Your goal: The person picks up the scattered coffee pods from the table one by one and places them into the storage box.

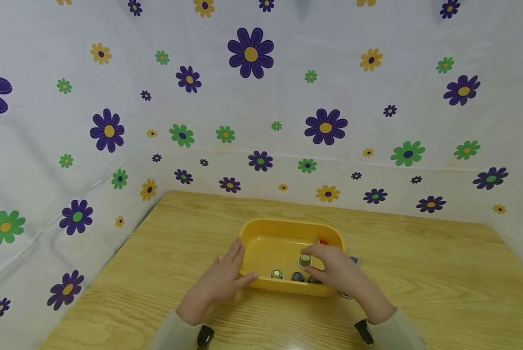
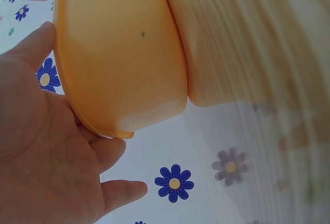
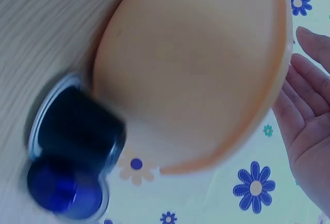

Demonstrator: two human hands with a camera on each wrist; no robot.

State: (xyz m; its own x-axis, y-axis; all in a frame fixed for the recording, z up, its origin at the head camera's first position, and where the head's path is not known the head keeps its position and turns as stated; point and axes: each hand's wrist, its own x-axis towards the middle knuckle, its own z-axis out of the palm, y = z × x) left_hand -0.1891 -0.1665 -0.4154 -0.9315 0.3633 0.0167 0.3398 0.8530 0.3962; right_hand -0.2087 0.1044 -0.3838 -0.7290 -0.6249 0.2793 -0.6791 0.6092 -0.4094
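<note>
Soft, fairly even light fills the head view, where the yellow tub [image 1: 266,250] looks reasonably clear, with a pale gleam along the foot of its far inner wall. Nearer the wearer than the tub, the wooden table [image 1: 419,262] catches a small white glare. Left of the tub, faint grey shadows cross the flowered cloth [image 1: 29,184]. In the left wrist view, the table beside the tub smears into streaks (one printed flower [image 2: 231,167] there looks veiled). Beside the tub in the right wrist view, a dark capsule [image 3: 80,126] and blue capsule [image 3: 64,188] blur.

I count one tub [image 1: 266,252], two green capsules [image 1: 276,274], three dark capsules [image 1: 298,276] and one blue capsule [image 3: 64,187]. Perhaps one red thing [image 1: 322,241], mostly hidden.
</note>
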